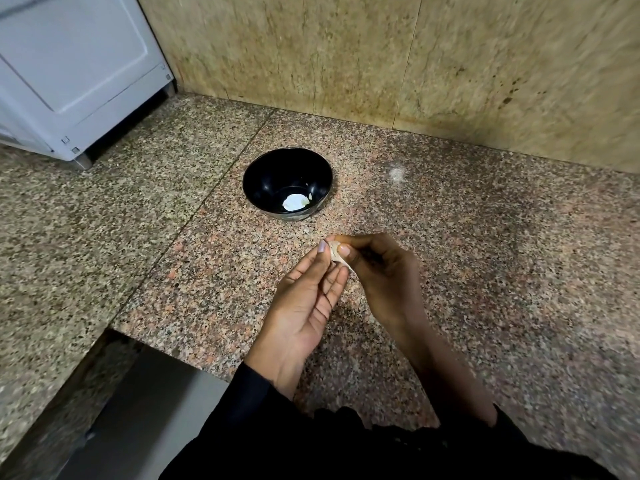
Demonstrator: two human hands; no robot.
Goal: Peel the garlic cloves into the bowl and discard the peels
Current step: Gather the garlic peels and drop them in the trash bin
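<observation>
Now: one bowl (254,181) (one peeled clove (295,202)), one unpeeled clove (335,252).

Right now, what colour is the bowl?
Black, glossy bowl; shows best in the head view.

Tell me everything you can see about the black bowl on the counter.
The black bowl is round, glossy and deep, likely plastic. It stands upright on the speckled granite counter, near the wall and beyond both hands; neither hand touches it. Inside, at the bottom, lies a white peeled garlic clove, with a small pale bit beside it. The rest of the inside is bare.
</observation>
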